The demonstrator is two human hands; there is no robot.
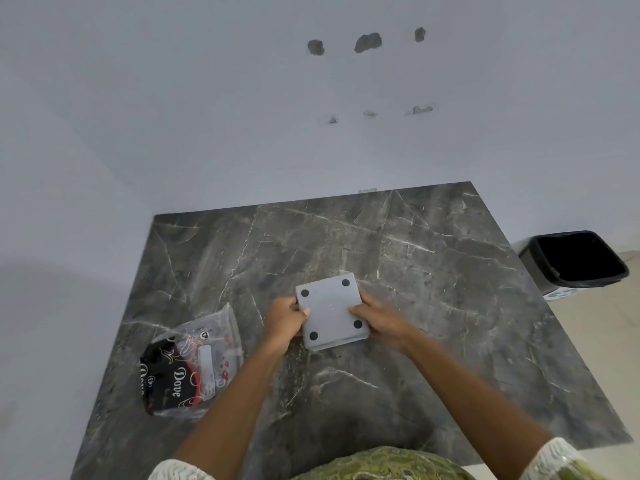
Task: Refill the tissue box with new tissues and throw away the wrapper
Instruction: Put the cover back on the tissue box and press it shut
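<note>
A grey square tissue box (330, 310) lies upside down on the dark marble table (433, 271), its base with several black round feet facing up. My left hand (284, 320) grips its left edge and my right hand (377, 318) grips its right edge. To the left on the table lies a plastic tissue wrapper (188, 365), clear and black with red print; whether tissues remain inside it I cannot tell.
A black waste bin (575, 261) with a dark liner stands on the floor past the table's right edge. A white wall with patched holes rises behind the table. Beige floor shows at the right.
</note>
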